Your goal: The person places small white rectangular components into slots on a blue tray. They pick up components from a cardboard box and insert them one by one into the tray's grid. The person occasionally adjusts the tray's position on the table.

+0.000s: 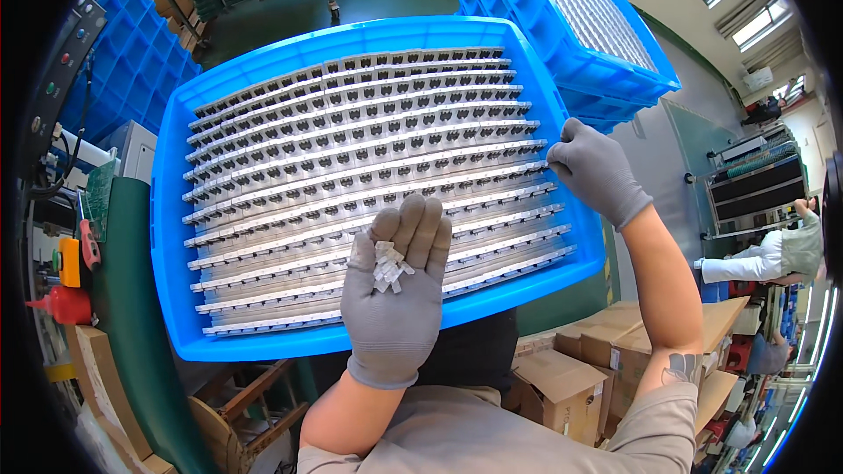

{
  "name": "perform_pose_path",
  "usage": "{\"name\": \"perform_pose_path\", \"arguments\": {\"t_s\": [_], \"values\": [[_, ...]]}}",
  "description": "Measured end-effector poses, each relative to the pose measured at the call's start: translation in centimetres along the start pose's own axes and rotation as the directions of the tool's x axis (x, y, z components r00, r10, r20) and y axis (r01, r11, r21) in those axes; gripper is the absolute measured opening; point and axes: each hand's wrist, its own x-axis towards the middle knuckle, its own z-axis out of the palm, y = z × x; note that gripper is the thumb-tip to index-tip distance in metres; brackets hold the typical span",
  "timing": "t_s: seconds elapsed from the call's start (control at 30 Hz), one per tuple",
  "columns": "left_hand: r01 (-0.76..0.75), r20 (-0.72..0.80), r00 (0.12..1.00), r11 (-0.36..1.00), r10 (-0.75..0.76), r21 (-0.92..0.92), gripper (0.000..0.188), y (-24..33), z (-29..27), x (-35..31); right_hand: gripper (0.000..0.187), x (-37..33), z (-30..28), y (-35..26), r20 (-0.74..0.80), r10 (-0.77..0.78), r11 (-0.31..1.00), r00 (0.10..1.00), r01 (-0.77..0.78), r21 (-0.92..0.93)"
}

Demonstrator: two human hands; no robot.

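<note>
While the bin (pixel 165 237) serves as landmark, crates (pixel 145 61) stand left of its far end; a red bottle (pixel 66 305) and a red-handled tool (pixel 90 244) lie left of its near half. Strips (pixel 364 177) fill the bin in rows, long axes running left to right, with small black parts along many of them.

Left hand (pixel 413 303): over the bin's near side, palm up, fingers extended toward the far side and slightly cupped. Grip is relaxed; clear pieces (pixel 388 269) rest loose on palm and finger bases, their long axes mixed.

Key relation: pieces lie left of the right fingertips and closer to the body; the right hand (pixel 600 168) is the nearer to the strips' right ends. Pose: at the bin's right rim, back of hand up, fingers curled, tips directed left. Whether they pinch anything or touch a strip: cannot tell.

Second bin (pixel 518 22): beyond the bin's far right corner. Cartons (pixel 562 386): off its near right corner.
</note>
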Motion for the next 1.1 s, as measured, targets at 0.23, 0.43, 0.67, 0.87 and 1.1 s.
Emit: {"name": "perform_pose_path", "arguments": {"t_s": [0.23, 0.43, 0.67, 0.87, 1.1], "values": [[-0.001, -0.009, 1.0, 1.0, 0.001, 0.026, 0.045, 0.2, 0.1, 0.2, 0.008, -0.1, -0.3, -0.1, -0.002, -0.01, 1.0, 1.0, 0.01, 0.005], [-0.001, 0.011, 1.0, 1.0, 0.0, 0.029, 0.046, 0.1, -0.1, 0.3, 0.008, 0.0, 0.0, -0.3, 0.009, -0.019, 0.998, 1.0, 0.019, -0.062], [0.011, 0.026, 1.0, 1.0, -0.011, 0.005, 0.045, 0.2, -0.1, 0.4, 0.005, -0.2, 0.0, -0.7, 0.021, 0.005, 0.995, 1.0, -0.002, -0.101], [0.029, 0.055, 0.998, 0.999, -0.031, 0.028, 0.045, 0.0, 0.0, 0.5, 0.016, -1.8, 0.0, -1.2, -0.018, 0.063, 0.995, 0.998, -0.064, -0.076], [0.054, 0.007, 0.999, 0.998, -0.054, 0.019, 0.04, 0.0, 0.0, 0.5, 0.016, -2.1, 0.3, -1.4, -0.05, 0.083, 0.996, 0.995, -0.084, -0.032]]}}
